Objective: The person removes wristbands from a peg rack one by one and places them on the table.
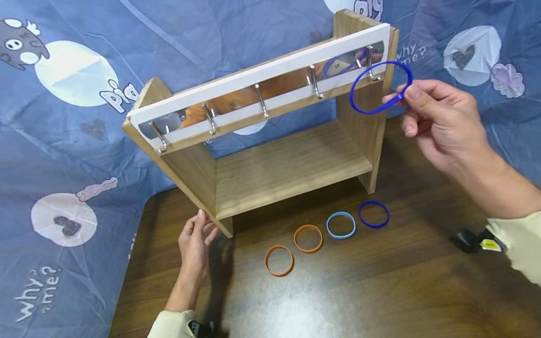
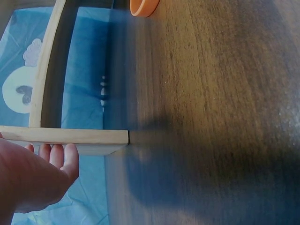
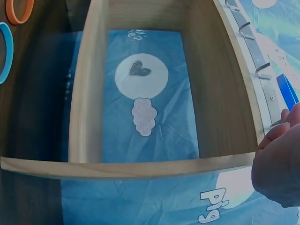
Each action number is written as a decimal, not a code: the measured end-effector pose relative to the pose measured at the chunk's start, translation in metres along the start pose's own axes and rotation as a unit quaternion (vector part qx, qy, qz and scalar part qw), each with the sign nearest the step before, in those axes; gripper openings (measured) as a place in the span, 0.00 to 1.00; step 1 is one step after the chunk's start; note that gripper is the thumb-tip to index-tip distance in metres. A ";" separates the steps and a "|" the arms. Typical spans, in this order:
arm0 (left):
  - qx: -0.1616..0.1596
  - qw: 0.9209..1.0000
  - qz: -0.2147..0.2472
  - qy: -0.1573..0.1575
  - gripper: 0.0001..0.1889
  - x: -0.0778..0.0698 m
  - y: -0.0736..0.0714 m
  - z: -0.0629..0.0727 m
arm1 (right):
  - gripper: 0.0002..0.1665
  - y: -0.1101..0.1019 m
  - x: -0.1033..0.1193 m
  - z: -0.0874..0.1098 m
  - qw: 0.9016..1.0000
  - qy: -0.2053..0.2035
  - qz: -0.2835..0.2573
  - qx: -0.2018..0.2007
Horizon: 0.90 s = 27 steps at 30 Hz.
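My right hand (image 1: pixel 448 117) pinches a dark blue silicone wristband (image 1: pixel 357 101) between thumb and fingers. In the head view the band's loop overlaps the rightmost hook (image 1: pixel 372 63) of a wooden rack (image 1: pixel 291 162); whether they touch I cannot tell. In the right wrist view, part of this wristband (image 3: pixel 287 91) shows beside the hook strip. My left hand (image 1: pixel 195 241) holds the rack's left side panel low down, thumb at its front edge. Against the panel's outer face lie the fingers (image 2: pixel 57 154) in the left wrist view.
Before the rack, two orange wristbands (image 1: pixel 279 260), a light blue wristband (image 1: pixel 341 225) and another dark blue wristband (image 1: pixel 374 214) lie in a row on the brown table (image 1: pixel 338 291). Several metal hooks line the rack's top bar (image 1: pixel 253 77). Blue printed cloth (image 1: pixel 93 155) hangs behind.
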<state>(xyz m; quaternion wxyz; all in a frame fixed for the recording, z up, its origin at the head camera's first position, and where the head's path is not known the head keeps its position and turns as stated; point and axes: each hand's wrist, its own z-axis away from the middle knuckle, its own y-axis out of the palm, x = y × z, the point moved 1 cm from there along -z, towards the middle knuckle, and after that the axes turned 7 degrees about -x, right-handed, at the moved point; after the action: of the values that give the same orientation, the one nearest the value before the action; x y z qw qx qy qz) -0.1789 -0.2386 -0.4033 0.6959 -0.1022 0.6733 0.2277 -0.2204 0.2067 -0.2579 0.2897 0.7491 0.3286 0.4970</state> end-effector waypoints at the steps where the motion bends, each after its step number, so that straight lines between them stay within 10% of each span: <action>1: 0.000 1.000 0.000 0.000 0.18 0.000 0.000 0.000 | 0.07 -0.001 0.001 0.001 1.000 0.001 -0.002 0.000; 11: 0.001 1.000 -0.002 0.008 0.17 0.001 -0.001 -0.001 | 0.11 -0.022 0.009 0.012 0.995 0.041 0.070 0.056; 20: 0.017 1.000 -0.010 0.011 0.20 0.001 -0.001 0.000 | 0.12 -0.066 0.006 0.030 0.964 0.079 0.236 0.093; 23: 0.019 1.000 -0.010 0.010 0.20 0.000 -0.001 0.001 | 0.12 -0.084 0.002 0.034 0.939 0.107 0.316 0.080; 27: 0.023 1.000 -0.011 0.008 0.21 -0.001 -0.001 0.001 | 0.08 -0.108 -0.002 0.038 0.871 0.157 0.463 0.056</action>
<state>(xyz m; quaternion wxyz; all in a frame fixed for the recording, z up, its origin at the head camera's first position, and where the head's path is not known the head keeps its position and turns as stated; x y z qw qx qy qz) -0.1775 -0.2395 -0.4026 0.6954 -0.0957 0.6826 0.2035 -0.2082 0.2674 -0.3542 -0.0710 0.7424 0.0128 0.6661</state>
